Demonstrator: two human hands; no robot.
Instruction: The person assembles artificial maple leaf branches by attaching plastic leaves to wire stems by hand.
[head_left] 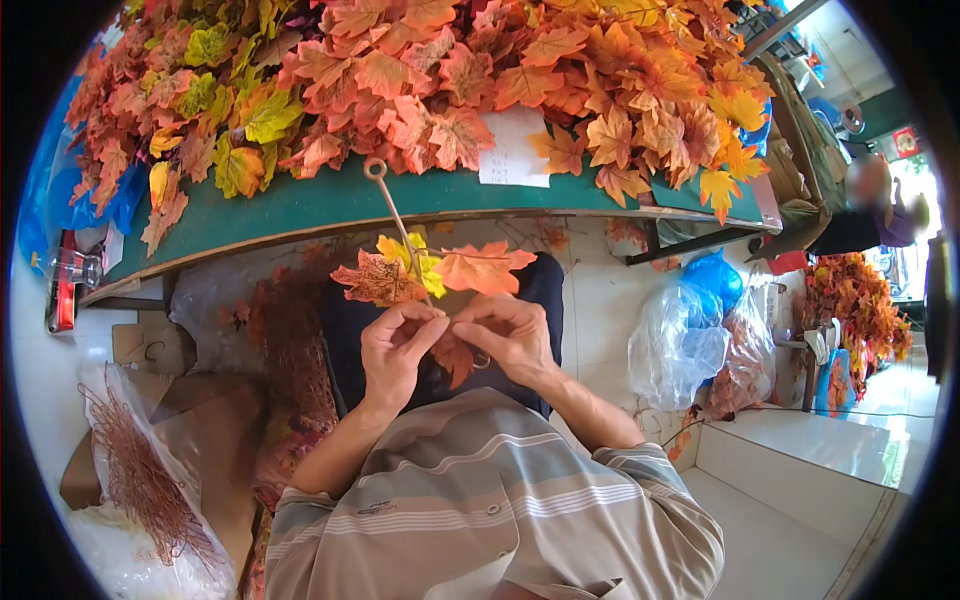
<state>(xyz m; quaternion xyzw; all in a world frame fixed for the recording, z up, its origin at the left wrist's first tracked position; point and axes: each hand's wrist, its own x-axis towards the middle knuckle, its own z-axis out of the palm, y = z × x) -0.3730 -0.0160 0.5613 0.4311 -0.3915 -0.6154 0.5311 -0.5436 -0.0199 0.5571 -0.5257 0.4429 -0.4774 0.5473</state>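
In front of my lap, my left hand (395,350) is closed in a pinch around the lower part of a brown wire stem (399,222), which rises away from me and ends in a small loop. Artificial maple leaves fan out around the stem: a speckled orange-brown leaf (378,278) at the left, a yellow leaf (422,262) in the middle and an orange leaf (487,268) at the right. Close beside it, my right hand (508,338) has thumb and fingertips pressed together; what lies between them is hidden. Another orange-brown leaf (456,362) hangs below, between both hands.
Ahead stands a green-topped table (330,205) heaped with artificial autumn leaves (430,80), a white paper (515,150) at its edge. Bundled brown wire stems (150,480) lie on plastic at lower left. Plastic bags (680,345) sit right; a person (880,205) is farther back.
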